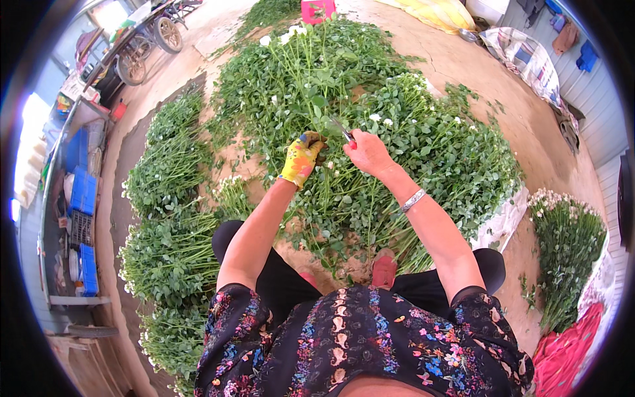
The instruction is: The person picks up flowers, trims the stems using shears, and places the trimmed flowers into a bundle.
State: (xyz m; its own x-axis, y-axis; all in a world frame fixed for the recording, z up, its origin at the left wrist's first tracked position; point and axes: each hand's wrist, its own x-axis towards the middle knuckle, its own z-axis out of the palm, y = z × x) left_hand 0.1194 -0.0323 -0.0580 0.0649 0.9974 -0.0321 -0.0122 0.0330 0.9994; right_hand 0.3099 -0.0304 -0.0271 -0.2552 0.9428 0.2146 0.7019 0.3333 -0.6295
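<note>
My left hand (303, 158), in a yellow flowered glove with dark soiled fingertips, is closed round green flower stems (310, 94) that stand up from it and end in white blooms (290, 34). Close on its right, my bare right hand (366, 150) grips pruning scissors (343, 130) by their red handles. The blades point up and left towards the stems; whether they touch a stem cannot be told. Below and around both hands lies a large heap of cut leafy stems (436, 149) with small white flowers.
Bundled flowers (171, 258) lie in a row on a dark sheet at left; another bundle (565, 258) is at right. A pink stool (318, 11) stands beyond the heap. Blue crates (83, 191) fill a shelf at far left, near a wheeled cart (131, 54). Red material (568, 350) lies lower right.
</note>
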